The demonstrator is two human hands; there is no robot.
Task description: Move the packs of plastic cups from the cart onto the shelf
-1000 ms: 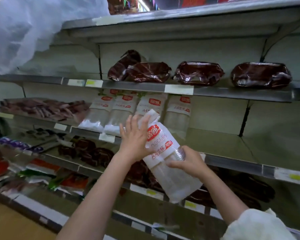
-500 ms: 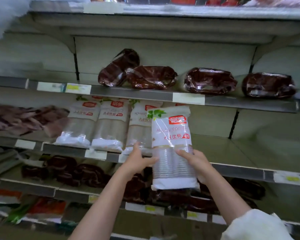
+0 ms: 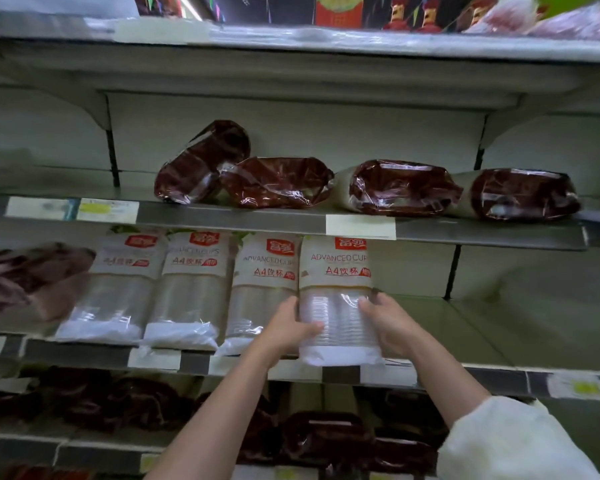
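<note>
A clear pack of plastic cups (image 3: 338, 282) with a white label and red logo lies on the middle shelf (image 3: 465, 327), its lower end at the shelf's front edge. My left hand (image 3: 288, 327) grips its left side and my right hand (image 3: 387, 322) grips its right side. It sits at the right end of a row of three like packs (image 3: 187, 292), touching the nearest one. The cart is out of view.
Dark red packs (image 3: 402, 188) lie on the shelf above, and more dark packs (image 3: 326, 434) fill the shelf below. Brownish packs (image 3: 25, 275) lie at the far left of the middle shelf. Bare shelf extends to the right of my hands. Price tags line the shelf edges.
The pack went from tilted in mid-air to upright, then forward onto the middle shelf beside the row. Both hands slid down to its lower sides.
</note>
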